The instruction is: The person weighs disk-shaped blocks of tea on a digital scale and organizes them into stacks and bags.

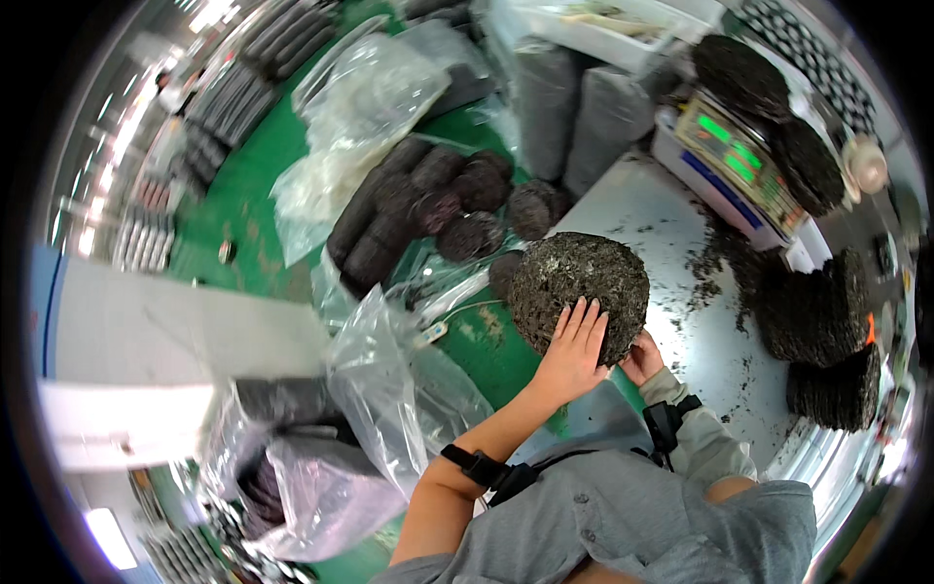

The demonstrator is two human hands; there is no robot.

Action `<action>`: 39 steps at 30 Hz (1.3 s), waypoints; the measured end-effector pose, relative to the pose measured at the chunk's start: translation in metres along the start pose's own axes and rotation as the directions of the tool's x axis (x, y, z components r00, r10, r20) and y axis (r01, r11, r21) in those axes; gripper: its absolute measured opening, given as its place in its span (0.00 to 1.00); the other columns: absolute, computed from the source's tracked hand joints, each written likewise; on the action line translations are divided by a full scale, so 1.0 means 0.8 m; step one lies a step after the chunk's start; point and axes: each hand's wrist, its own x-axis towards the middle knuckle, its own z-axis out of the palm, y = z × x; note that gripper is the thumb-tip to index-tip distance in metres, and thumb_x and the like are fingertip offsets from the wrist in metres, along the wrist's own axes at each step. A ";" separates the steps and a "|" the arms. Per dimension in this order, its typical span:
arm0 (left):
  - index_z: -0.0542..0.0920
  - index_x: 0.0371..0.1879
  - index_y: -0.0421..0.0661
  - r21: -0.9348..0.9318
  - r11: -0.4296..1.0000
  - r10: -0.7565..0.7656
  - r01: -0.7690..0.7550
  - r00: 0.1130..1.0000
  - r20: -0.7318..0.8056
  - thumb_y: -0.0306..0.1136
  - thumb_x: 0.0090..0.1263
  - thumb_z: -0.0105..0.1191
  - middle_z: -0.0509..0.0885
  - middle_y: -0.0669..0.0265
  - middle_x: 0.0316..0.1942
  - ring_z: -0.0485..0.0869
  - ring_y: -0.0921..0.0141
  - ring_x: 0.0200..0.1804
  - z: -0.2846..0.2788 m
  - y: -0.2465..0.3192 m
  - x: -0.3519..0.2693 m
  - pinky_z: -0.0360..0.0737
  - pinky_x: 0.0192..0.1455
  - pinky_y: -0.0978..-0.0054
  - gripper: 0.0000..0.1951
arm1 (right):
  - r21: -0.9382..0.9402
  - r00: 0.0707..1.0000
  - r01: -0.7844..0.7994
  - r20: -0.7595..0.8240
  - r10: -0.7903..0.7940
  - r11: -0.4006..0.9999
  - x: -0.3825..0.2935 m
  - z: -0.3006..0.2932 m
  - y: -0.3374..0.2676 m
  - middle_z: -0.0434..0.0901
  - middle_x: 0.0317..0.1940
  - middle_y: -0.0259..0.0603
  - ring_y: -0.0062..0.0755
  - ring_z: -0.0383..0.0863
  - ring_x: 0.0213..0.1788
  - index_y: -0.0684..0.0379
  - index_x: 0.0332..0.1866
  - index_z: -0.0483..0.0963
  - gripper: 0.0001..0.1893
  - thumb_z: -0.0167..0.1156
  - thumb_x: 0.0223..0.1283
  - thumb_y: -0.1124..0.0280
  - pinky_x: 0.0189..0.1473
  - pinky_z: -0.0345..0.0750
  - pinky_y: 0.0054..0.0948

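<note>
In front of me I hold a round, dark brown cake of what looks like dried seaweed (562,270), its broad rough face turned up towards the camera. My left hand (580,339) lies on that face near the lower edge, fingers stretched out. My right hand (643,358) is at the cake's lower right edge, its fingertips partly hidden beneath it. The cake is over the near left side of a metal table (678,328) strewn with dark crumbs. A digital weighing scale (744,164) with green displays stands towards the far right, with dark cakes (740,77) on it.
Dark stacks (813,306) lie along the table's right side. Left of the table, long dark rolls (394,204) rest on clear plastic on the green floor (255,175). An open plastic bag (401,387) stands near my left elbow. Tall wrapped bundles (609,117) stand beyond the table.
</note>
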 end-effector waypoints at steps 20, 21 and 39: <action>0.67 0.51 0.38 -0.477 0.845 -0.121 0.239 0.957 0.265 0.25 0.56 0.43 0.75 0.59 0.18 0.71 0.69 0.16 0.102 -0.044 0.340 0.69 0.22 0.75 0.20 | -0.655 0.372 0.223 -0.628 -0.684 0.722 0.044 -0.159 -0.197 0.68 0.49 0.41 0.29 0.65 0.52 0.63 0.53 0.63 0.20 0.44 0.60 0.61 0.53 0.63 0.27; 0.67 0.51 0.38 -0.512 0.822 -0.110 0.248 0.952 0.285 0.25 0.56 0.43 0.74 0.60 0.16 0.71 0.70 0.15 0.103 -0.046 0.345 0.69 0.22 0.75 0.20 | -0.709 0.349 0.264 -0.562 -0.750 0.654 0.034 -0.137 -0.208 0.66 0.52 0.39 0.29 0.64 0.56 0.61 0.55 0.61 0.22 0.44 0.60 0.58 0.55 0.61 0.29; 0.70 0.45 0.38 -0.657 0.174 -0.364 0.734 0.668 0.649 0.31 0.52 0.42 0.75 0.65 0.35 0.74 0.71 0.39 0.041 -0.063 0.442 0.70 0.43 0.74 0.20 | 0.057 0.669 0.606 -0.578 -0.469 0.794 0.029 -0.003 -0.229 0.70 0.47 0.45 0.38 0.72 0.48 0.64 0.52 0.62 0.17 0.47 0.55 0.76 0.50 0.72 0.38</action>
